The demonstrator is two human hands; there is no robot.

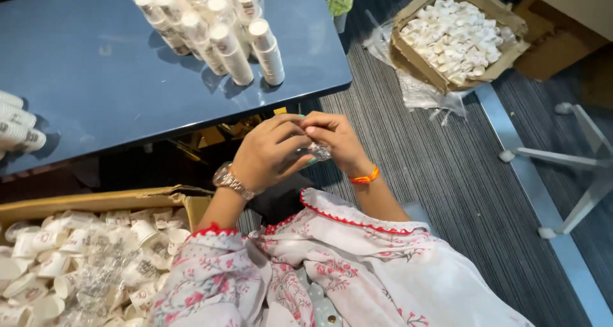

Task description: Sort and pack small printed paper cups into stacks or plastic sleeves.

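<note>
Between cup-filled cartons [96, 202] and blue table [96, 65], both hands' fingers [290, 132] pinch a clear wrapper [317, 151].

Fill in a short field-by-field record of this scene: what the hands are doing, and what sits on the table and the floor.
Left hand: pinching a small clear wrapper
Right hand: pinching the same wrapper
Table: blue, holding wrapped stacks of paper cups
Near box: loose paper cups, lower left
Far box: small white cups, on the carpet

Wrapped cup stacks [217, 27] on the table [83, 78]; boxes of cups left [76, 263] and right [456, 37]
</note>
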